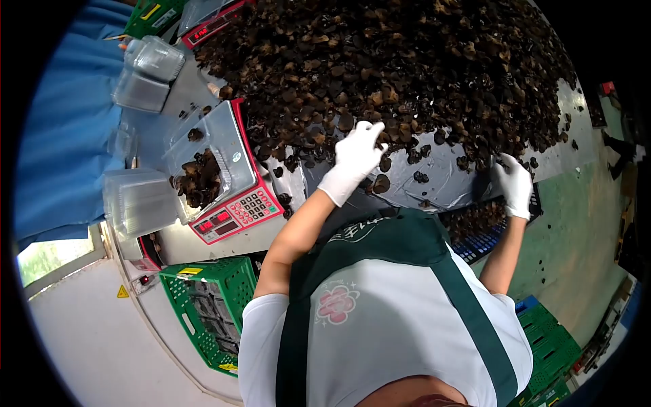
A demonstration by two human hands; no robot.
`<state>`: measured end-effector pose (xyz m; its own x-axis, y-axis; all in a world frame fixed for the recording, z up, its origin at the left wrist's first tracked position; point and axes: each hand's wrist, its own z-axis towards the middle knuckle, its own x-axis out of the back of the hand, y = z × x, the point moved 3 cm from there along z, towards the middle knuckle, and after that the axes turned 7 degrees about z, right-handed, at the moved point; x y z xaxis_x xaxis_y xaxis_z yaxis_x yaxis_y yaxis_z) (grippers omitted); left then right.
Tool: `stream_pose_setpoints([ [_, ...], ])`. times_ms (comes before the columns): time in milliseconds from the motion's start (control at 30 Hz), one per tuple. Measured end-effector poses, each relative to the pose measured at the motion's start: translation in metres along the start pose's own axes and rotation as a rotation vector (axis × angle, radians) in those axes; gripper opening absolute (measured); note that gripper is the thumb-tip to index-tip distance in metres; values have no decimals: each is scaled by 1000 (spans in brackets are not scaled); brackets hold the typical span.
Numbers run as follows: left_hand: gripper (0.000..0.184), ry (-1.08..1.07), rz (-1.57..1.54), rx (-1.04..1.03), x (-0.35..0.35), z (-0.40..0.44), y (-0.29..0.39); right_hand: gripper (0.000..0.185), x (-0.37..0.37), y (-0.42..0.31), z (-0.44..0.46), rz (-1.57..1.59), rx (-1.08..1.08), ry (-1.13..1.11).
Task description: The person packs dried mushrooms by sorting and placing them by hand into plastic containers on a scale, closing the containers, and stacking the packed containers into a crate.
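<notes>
A broad heap of dark brown wood ear mushrooms (407, 74) covers the table. My left hand (354, 161), in a white glove, is at the heap's near edge with its fingers apart and bent; no mushroom shows in it. My right hand (517, 184), also gloved, is at the table's near right edge with its fingers curled inward. Whatever lies within them is hidden. Left of my left hand, a red-framed digital scale (252, 207) carries an open clear plastic box (220, 152) with wood ear mushrooms (201, 180) inside.
Stacked clear boxes (139, 200) stand left of the scale, and more clear boxes (152, 61) lie farther back. Another red scale (203, 32) is at the far left. A dark blue crate (475, 249) holding mushrooms sits below my right hand. Green crates (247, 288) stand beside the table.
</notes>
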<state>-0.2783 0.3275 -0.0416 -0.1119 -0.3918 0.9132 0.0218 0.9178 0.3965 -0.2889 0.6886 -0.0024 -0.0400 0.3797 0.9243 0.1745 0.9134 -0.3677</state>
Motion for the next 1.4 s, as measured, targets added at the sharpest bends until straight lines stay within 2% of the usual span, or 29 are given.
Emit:
stream_pose_setpoints([
  [33,47,-45,103,-13,0,0,8,37,-13,-21,3,69,26,-38],
  [100,45,-65,201,12,-4,-4,17,36,-47,-62,8,271,211,-40],
  [133,44,-98,189,25,-7,-5,15,38,-65,-83,11,411,264,-115],
  [167,44,-126,178,48,-11,-6,10,45,-82,-104,11,292,362,-104],
  [233,40,-54,234,39,-26,-3,-5,51,-105,-145,7,273,410,-205],
  [267,37,3,152,39,-23,-6,-10,52,-121,-154,7,172,561,-126],
  [300,34,60,69,26,-20,-9,-13,45,-129,-161,6,185,544,-119],
  [400,25,262,-334,125,-7,-19,-27,34,-137,-169,11,330,602,-56],
  [433,26,389,-336,80,-1,-22,-33,31,-133,-171,10,411,619,-38],
  [467,26,323,-626,137,-5,-21,-42,30,-130,-173,10,546,636,-54],
  [500,26,249,-918,185,-9,-19,-48,31,-126,-176,7,625,544,-142],
  [533,27,39,-1402,373,5,-27,-42,32,-122,-180,4,681,516,-177],
  [633,26,-90,-2000,444,2,-33,-39,34,-101,-202,-12,699,429,-283],
  [733,29,-156,-2152,492,-21,-34,-41,33,-119,-201,-11,684,622,-102],
  [767,29,-156,-2203,478,-33,-33,-45,33,-123,-199,-9,682,634,-106],
  [800,20,-87,-2206,546,-26,-37,-42,33,-123,-200,-9,659,619,-102],
  [933,14,-24,-2014,571,-17,-48,-49,32,-120,-204,-10,636,522,-178],
  [967,18,5,-1975,515,-17,-51,-50,33,-118,-205,-12,618,521,-177],
  [1067,21,89,-1863,585,5,-60,-48,36,-130,-203,-8,556,574,-176],
  [1100,26,126,-1805,542,14,-64,-49,36,-134,-202,-7,523,588,-168],
  [1200,25,289,-1592,483,51,-77,-62,37,-141,-199,-10,466,614,-148],
  [1233,23,358,-1449,446,73,-86,-67,37,-141,-197,-12,462,613,-149],
  [1267,20,516,-1314,435,93,-95,-75,37,-144,-195,-12,477,627,-145],
  [1300,18,623,-1118,488,115,-108,-85,38,-140,-196,-15,448,608,-146],
  [1367,20,899,-503,311,145,-124,-117,38,-135,-198,-18,432,585,-149],
  [1400,24,1048,-39,238,157,-134,-135,38,-133,-199,-19,432,581,-138],
])
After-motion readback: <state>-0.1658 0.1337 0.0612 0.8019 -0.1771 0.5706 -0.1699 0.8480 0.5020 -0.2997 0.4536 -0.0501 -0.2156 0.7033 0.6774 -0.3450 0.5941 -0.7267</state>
